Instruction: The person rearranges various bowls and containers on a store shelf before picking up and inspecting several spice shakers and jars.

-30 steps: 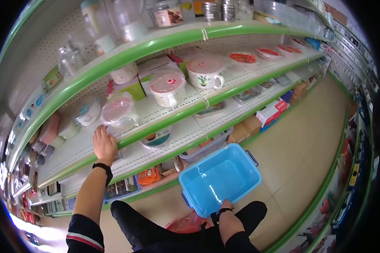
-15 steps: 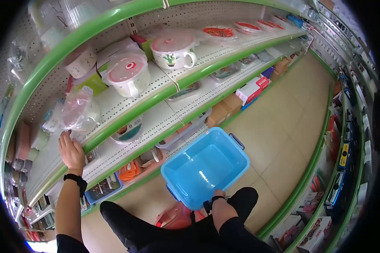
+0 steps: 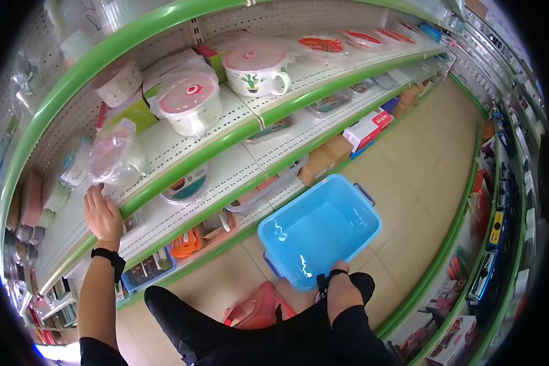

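The left hand [image 3: 102,215] lies flat on the white shelf [image 3: 160,145], palm down, its grip wide and holding nothing. The fingertips [image 3: 94,190] point up at a bowl in a plastic wrap [image 3: 111,157]. The bowl sits just beyond the fingers, further back on the same shelf and slightly to the right, and the fingertips reach the lower edge of the wrap (whether they press it or only brush it, I cannot tell). The bowl is round, so it has no clear long axis, and it stands upright. A larger white pot with a red lid [image 3: 189,107] stands to its right on the same shelf, well apart from the hand. The right hand [image 3: 340,269] is far from all this, low and near the body. Its grip is closed over the near rim of an empty blue bin [image 3: 323,226], which it holds above the floor [image 3: 421,177]. The left hand is plainly the nearer one to the bowl.
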### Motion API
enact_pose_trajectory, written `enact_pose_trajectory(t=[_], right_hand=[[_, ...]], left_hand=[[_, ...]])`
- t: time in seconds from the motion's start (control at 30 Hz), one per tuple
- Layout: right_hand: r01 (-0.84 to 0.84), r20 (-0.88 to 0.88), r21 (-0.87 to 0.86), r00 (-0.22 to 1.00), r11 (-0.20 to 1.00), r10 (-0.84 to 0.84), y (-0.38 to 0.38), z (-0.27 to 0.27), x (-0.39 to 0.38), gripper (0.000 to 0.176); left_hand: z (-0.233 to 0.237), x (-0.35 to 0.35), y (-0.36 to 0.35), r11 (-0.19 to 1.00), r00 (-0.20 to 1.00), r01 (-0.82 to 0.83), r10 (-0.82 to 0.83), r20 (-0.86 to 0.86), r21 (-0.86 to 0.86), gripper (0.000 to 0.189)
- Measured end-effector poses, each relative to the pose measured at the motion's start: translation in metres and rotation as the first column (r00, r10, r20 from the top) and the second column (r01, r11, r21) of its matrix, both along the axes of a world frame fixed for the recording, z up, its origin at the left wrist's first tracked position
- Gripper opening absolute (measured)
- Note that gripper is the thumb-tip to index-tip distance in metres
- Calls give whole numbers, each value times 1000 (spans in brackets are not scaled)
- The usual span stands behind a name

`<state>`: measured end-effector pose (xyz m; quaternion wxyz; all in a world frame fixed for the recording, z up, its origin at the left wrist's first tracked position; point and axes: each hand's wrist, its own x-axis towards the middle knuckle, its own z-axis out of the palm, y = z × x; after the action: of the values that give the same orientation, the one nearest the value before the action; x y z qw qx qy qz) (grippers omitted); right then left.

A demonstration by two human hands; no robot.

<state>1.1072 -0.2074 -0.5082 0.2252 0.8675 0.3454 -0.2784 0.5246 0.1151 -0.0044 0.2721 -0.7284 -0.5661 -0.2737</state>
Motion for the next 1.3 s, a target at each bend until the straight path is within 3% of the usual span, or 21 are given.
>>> enact_pose_trajectory(t=[0.03,0.07,0.23,0.33,0.43,0.47,0.6,0.73,0.93,1.07,1.13,1.3], right_hand=[[711,-296,390,698,585,-652,7,10,9,24],[883,-720,353,47,-308,-692,15,19,20,25],[862,-914,333,195,-381,-356,17,41,76,29],[852,-922,345,230,-394,-310,32,30,94,28],[933,-917,296,217,-206,-334,59,100,69,53],[936,-907,305,229,-175,-354,68,93,71,47],[963,-951,268,258,-38,-168,107,134,39,40],[926,-930,359,365,117,-35,148,202,-3,49],[868,-917,393,342,305,207,182,278,-86,44],[787,-900,432,346,440,264,186,298,-153,31],[785,-925,369,256,498,282,179,313,-187,30],[653,-918,396,284,645,276,148,308,-245,25]], left_hand=[[-1,0,0,1000,1000,-7,7,5,0,34],[-1,0,0,1000,1000,0,0,5,3,33],[2,2,-1,1000,1000,14,-14,-5,-2,32],[-1,1,1,999,999,39,-39,3,14,32],[0,1,1,998,1000,28,-29,1,51,31],[2,5,-1,998,1000,28,-29,9,61,30],[6,4,-2,997,998,51,-53,34,55,23],[4,2,-4,998,996,52,-55,71,43,16],[4,0,-4,997,990,69,-73,124,31,13],[5,-2,-5,995,990,73,-80,112,70,10],[3,-4,-4,993,984,92,-101,145,68,11],[2,-5,-4,994,976,112,-111,189,6,14]])
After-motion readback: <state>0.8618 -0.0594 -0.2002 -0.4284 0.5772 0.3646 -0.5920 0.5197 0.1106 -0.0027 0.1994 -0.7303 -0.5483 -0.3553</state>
